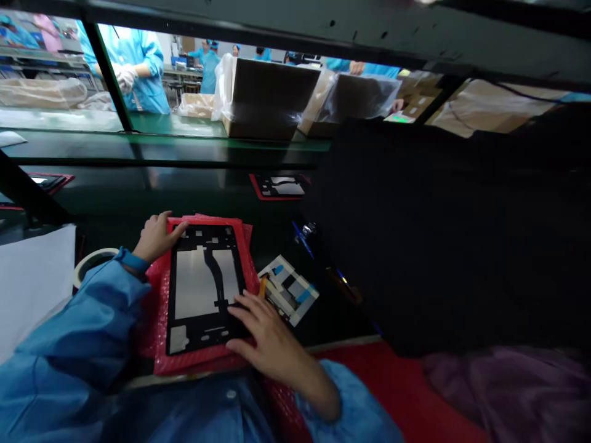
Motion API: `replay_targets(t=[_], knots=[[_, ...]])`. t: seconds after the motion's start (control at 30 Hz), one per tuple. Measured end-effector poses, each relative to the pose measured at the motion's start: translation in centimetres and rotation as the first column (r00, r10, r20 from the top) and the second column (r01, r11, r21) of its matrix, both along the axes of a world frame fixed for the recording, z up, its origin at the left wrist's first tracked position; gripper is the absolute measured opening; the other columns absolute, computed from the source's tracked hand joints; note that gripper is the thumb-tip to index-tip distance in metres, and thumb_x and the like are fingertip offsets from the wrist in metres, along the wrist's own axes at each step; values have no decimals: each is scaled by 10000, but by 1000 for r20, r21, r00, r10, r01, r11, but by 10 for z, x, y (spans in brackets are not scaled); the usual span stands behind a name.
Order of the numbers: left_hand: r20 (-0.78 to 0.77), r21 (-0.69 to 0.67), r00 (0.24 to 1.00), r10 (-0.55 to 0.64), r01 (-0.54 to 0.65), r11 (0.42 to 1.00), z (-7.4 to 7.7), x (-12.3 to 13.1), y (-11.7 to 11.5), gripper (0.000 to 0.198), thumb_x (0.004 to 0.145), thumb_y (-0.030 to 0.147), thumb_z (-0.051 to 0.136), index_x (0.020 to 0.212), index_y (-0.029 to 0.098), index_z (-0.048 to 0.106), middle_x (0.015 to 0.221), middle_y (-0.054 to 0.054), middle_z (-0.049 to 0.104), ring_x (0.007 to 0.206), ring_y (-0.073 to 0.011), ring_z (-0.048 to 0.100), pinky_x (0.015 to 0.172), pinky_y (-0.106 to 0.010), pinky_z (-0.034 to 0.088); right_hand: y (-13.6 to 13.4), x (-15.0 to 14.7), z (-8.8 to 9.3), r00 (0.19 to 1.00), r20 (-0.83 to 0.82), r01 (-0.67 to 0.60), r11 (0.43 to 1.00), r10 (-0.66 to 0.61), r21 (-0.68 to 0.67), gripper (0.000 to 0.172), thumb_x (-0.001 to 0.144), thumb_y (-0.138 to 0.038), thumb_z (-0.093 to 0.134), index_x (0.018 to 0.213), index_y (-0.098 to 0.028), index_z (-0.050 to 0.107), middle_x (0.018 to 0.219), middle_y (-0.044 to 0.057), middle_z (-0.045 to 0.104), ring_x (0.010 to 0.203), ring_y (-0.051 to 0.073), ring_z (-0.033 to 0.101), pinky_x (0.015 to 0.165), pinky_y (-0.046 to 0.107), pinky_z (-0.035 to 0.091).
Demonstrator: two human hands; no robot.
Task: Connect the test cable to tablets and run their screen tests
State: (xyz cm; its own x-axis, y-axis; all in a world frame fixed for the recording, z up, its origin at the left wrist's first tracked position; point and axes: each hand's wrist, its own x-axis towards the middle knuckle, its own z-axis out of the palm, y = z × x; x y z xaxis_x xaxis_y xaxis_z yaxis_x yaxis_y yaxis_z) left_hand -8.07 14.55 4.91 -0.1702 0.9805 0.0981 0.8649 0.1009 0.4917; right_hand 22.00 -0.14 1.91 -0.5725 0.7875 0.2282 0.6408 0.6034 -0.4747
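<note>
A black frame panel (203,286) with silvery cut-outs lies on a stack of red bubble-wrap sheets (159,307) on the dark bench. My left hand (156,237) rests at the panel's far left corner, fingers curled over the red sheet's edge. My right hand (268,341) lies on the panel's near right corner, fingers spread and pressing down. A thin orange tool (262,287) shows just beyond its fingers; whether the hand holds it is unclear.
A small card with blue tabs (289,289) lies right of the panel. A tape roll (90,261) and white sheet (32,283) sit at left. Another panel on red wrap (279,186) lies farther back. A big dark mass (443,240) fills the right. People in blue coats (138,67) work behind cardboard boxes (263,98).
</note>
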Motion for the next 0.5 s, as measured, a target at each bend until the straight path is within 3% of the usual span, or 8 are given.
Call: replay_targets(t=[0.1,0.2,0.3,0.5], knots=[[67,-110,998,1,7,994,0,-3,22,640,829,603,479,1097,43,636,989,-195,713,938,-311,684,802,-370,532,-14,-10,-17,999,25,23,1000,-23,-5,538,826,-400,723,1314,-229,575,1411,125,562,1347,344,474,1095,614,406],[100,-136,994,-36,50,989,3,-2,30,499,793,600,516,852,126,657,811,-110,718,781,-252,685,669,-299,514,-13,-9,-27,998,31,55,998,-55,-1,538,852,-424,690,1339,-241,555,1431,108,548,1367,331,454,1111,647,363],[100,-107,993,-60,71,992,5,-2,31,424,771,576,533,829,169,637,778,-63,698,751,-225,666,648,-282,498,-14,-7,-34,997,44,62,998,-63,25,546,877,-444,654,1375,-264,520,1450,83,532,1390,301,429,1143,634,319],[44,-47,999,-26,28,998,5,-8,31,462,726,579,585,828,137,674,858,-110,676,906,-283,640,770,-325,483,-19,-8,-47,997,9,80,993,-81,83,572,900,-499,601,1415,-289,469,1481,54,501,1417,264,391,1184,578,275]])
